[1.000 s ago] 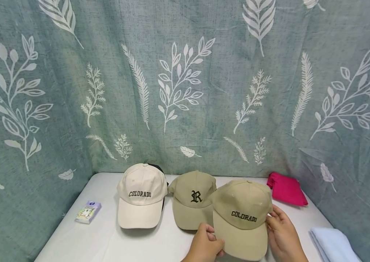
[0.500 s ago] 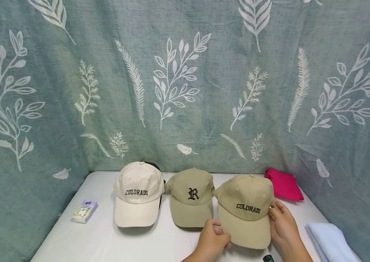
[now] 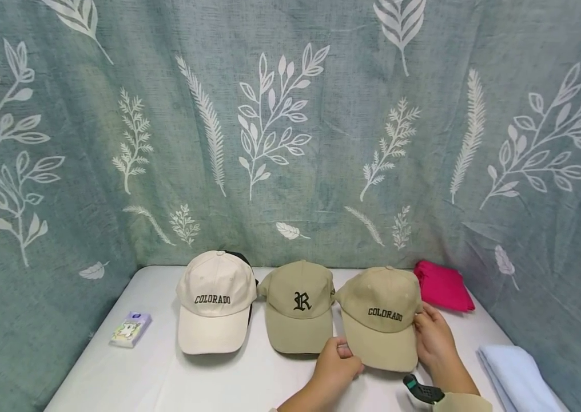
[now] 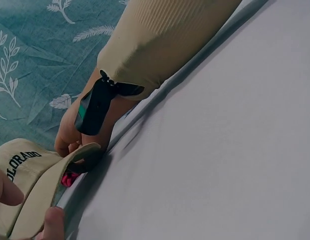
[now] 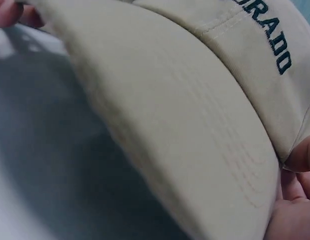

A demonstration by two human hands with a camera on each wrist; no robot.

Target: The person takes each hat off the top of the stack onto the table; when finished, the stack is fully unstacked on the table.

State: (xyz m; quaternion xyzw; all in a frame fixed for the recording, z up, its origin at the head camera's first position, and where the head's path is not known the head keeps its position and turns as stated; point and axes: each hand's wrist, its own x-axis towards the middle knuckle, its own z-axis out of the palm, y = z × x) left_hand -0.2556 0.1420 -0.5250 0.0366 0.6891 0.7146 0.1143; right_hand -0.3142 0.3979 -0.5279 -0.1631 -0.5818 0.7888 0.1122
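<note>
A khaki baseball cap (image 3: 380, 343) lettered COLORADO stands at the right end of a row of caps, its brim toward me. My left hand (image 3: 335, 367) grips the left front edge of its brim. On the other side my right hand (image 3: 436, 339) pinches the cap where brim meets crown; the right wrist view shows that thumb (image 5: 301, 154) at the seam. Just left is an olive cap (image 3: 299, 332) with a black R, its side close against the held cap. Farther left sits a cream COLORADO cap (image 3: 214, 332), with something black partly hidden behind it.
A folded crimson cloth (image 3: 447, 289) lies at the back right, behind my right hand. Folded light blue cloth (image 3: 519, 377) is at the right edge. A small purple printed pack (image 3: 131, 330) lies at the left. Patterned curtain (image 3: 280, 240) hangs around the white table (image 3: 167, 377).
Both hands have brought the khaki cap back and down beside the olive cap, still holding it. Its tilt has lessened. The head view has shifted slightly, and the right wrist's black strap now shows.
</note>
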